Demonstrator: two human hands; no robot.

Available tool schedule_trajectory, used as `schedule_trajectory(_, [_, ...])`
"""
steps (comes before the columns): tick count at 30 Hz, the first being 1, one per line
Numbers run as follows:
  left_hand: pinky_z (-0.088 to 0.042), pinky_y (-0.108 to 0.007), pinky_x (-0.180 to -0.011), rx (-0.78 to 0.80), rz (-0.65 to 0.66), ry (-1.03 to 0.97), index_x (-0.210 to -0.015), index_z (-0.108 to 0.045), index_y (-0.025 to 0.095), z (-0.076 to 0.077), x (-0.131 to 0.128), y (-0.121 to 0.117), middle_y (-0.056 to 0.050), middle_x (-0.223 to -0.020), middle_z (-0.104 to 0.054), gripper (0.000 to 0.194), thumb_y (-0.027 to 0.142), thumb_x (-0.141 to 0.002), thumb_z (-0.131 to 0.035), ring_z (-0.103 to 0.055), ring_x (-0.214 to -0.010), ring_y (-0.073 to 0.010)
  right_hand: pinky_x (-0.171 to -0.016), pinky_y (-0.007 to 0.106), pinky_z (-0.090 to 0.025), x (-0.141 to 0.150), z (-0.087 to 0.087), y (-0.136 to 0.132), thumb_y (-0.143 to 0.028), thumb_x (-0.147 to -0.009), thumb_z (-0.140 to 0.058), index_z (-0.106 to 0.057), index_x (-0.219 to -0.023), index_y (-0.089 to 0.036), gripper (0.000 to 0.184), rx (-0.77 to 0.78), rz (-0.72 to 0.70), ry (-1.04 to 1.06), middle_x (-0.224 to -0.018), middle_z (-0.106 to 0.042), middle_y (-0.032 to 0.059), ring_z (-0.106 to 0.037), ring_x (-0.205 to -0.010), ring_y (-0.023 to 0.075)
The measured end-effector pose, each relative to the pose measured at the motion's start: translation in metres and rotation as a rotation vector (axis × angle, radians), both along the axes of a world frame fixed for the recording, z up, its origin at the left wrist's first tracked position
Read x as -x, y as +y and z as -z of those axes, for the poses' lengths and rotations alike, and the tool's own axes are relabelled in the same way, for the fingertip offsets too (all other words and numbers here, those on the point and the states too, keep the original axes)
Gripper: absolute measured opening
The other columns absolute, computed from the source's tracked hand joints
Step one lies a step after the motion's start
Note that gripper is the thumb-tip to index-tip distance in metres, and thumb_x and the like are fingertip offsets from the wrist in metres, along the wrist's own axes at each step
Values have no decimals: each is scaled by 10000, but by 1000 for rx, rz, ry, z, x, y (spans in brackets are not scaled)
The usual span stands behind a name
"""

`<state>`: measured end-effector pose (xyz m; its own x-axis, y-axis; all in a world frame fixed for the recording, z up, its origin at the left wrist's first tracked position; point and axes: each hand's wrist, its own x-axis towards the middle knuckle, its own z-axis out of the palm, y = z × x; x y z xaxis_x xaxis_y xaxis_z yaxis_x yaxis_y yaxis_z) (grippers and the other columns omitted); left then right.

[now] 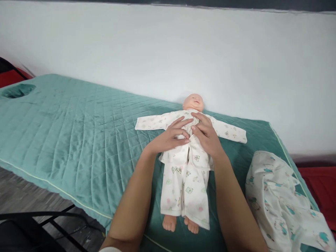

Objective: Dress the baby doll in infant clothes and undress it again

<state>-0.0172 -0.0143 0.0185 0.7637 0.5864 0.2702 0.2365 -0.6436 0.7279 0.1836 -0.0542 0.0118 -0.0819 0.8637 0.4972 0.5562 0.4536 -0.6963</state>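
A baby doll (193, 101) lies on its back, arms stretched out to the sides, its bare feet showing at the trouser cuffs. It wears a white printed baby shirt (181, 154) and matching trousers (172, 192). On the shirt's front opening, my left hand (174, 135) pinches the cloth edge between thumb and forefinger, other fingers resting on the chest. Opposite it, my right hand (206, 134) grips the other edge of the opening, with its fingers bent over the chest. Below my hands the shirt's front edges part slightly. Any fastener between the fingertips is hidden.
A green quilted cover (86, 133) spreads over the bed, with a face hole (18, 91) at far left. Crumpled printed white cloth (278, 199) lies at the right. A white wall (157, 49) runs behind. A black-framed chair (31, 227) stands at lower left.
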Motion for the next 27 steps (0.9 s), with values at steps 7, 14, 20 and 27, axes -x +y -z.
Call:
schedule_trajectory(7, [-229, -468, -1238, -34, -107, -60, -842, -654, 232, 6, -11, -1, 4, -1541, -433, 176, 392, -903, -612, -208, -1514, -231, -1130, 499, -347, 8, -5, -3, -352, -961, -523, -605, -654, -246, 335, -16, 1, -73, -1344, -601, -6, -468, -1295, 240])
schedule_trajectory(14, [-318, -438, -1172, 164, -179, -290, -748, -561, 201, 6, -12, -1, -42, -1435, -553, 233, 378, -882, -636, -403, -1409, -233, -1074, 417, -396, 0, -2, -2, -376, -939, -526, -573, -648, -226, 332, 34, 70, 300, -1244, -657, 11, -563, -1178, 222])
schedule_trajectory(20, [-474, -318, -920, 355, -612, -563, -900, -589, 197, 12, -14, 6, -58, -1222, -658, 210, 402, -865, -614, -608, -1099, -196, -781, 327, -464, -10, 8, 7, -455, -822, -615, -636, -834, -200, 256, 179, 548, 497, -798, -607, -5, -535, -742, 161])
schedule_trajectory(27, [-459, -278, -714, 247, -869, -260, -999, -673, 204, 19, 5, 18, -3, -829, -635, 204, 276, -812, -638, -583, -764, -164, -898, 374, -436, -39, 12, 6, -361, -773, -613, -692, -992, -204, 280, 156, 520, 188, -1025, -677, 53, -569, -934, 221])
